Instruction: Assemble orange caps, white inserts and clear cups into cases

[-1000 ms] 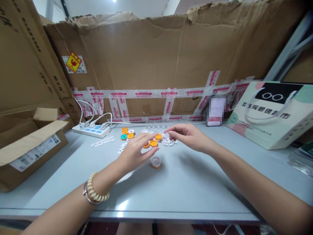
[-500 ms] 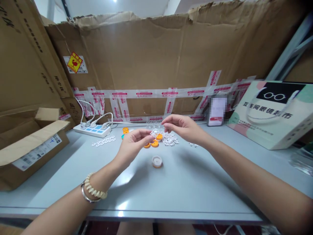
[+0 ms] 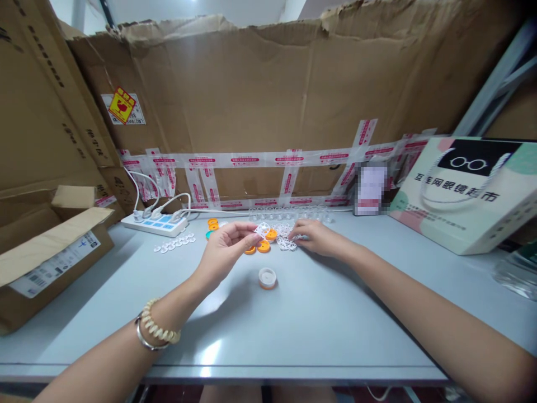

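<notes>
Pinched between the thumb and fingers of my left hand (image 3: 230, 242) is a small white openwork plastic piece (image 3: 263, 229), held just above some orange round parts (image 3: 263, 246). My right hand (image 3: 318, 237) rests at the right side of a pile of white openwork pieces (image 3: 286, 242). Its fingers are bent together at the pile, and what lies between the fingertips is too small to make out. Closer to me on the table stands a round part, white on top and orange below (image 3: 267, 277).
A row of small clear parts (image 3: 289, 214) runs along the back. Small white discs (image 3: 176, 242) lie at the left by a power strip (image 3: 155, 223). An open cardboard box (image 3: 54, 263) stands far left; a phone (image 3: 371, 189) and a paper bag (image 3: 465, 196) stand right.
My right hand has come down and to the right, from above the parts to the white pile. My left hand still holds the white piece in nearly the same place.
</notes>
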The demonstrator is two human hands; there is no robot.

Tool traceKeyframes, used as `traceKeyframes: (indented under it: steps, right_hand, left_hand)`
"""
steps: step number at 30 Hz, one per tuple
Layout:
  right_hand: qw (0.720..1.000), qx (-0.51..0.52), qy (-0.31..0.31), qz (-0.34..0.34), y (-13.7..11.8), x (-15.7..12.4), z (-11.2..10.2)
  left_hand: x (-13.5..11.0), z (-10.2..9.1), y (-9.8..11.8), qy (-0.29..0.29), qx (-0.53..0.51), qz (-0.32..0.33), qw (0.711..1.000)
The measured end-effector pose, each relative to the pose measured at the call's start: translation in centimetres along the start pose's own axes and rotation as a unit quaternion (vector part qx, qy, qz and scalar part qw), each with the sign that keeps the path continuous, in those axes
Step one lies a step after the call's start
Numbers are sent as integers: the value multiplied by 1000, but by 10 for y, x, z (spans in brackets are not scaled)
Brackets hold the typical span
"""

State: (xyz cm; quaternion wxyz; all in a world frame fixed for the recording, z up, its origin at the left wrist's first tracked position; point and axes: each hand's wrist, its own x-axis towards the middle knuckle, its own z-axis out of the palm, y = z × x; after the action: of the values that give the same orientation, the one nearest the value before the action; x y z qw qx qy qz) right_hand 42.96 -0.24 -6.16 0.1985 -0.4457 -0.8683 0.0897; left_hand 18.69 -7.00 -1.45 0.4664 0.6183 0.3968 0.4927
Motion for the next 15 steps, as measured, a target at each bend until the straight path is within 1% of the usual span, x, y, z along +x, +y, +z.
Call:
traceKeyframes:
  steps: [6, 8, 10, 11, 13, 15]
  right_hand:
    - [999, 29, 35, 12, 0, 3, 3]
    - [997, 53, 56, 26, -4, 4, 0]
    - [990, 103, 78, 48, -13, 3, -6]
    - [985, 141, 85, 59, -20, 2, -10]
    - [956, 262, 93, 88, -37, -1, -17]
    - [928, 350, 99, 84, -56, -5, -24]
  left_hand:
    - [0, 1, 0, -8, 5, 4, 1000]
    - [-1, 1, 0, -9, 7, 4, 1000]
    - [-1, 1, 1, -9, 7, 4, 1000]
    - [-1, 1, 1, -11, 5, 5, 1000]
    - [-1, 0, 1, -14, 3, 5, 1000]
    - [-1, 0, 0, -17, 1, 1, 1000]
